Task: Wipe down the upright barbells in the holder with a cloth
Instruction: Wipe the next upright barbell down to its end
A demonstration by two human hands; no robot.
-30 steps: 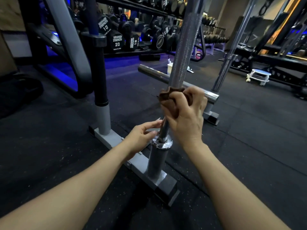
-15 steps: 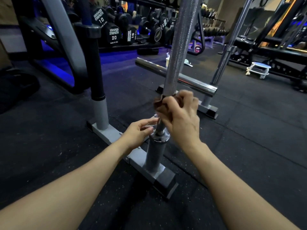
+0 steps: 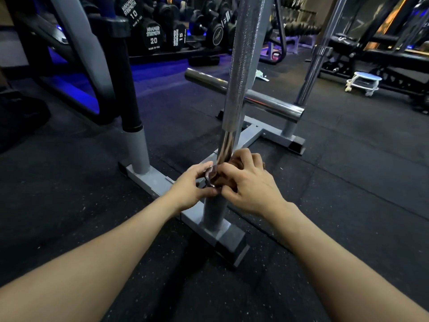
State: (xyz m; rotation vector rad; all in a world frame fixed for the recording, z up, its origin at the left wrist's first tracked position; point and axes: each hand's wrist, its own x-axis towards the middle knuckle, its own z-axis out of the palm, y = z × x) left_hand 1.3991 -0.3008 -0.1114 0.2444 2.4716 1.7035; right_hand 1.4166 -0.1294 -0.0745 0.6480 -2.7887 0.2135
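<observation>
The right hand [image 3: 249, 189] grips the cloth [image 3: 234, 162] around the barbell [image 3: 241, 73]; the left hand [image 3: 192, 185] seemingly pinches its collar [image 3: 210, 176], so fingers may get nipped there.

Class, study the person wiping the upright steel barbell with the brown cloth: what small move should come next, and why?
Probably slide the right hand and brown cloth back up the upright steel barbell. The cloth sits at the collar, just above the grey holder tube, so no shaft remains below. The left hand grips the collar, steadying it.
</observation>
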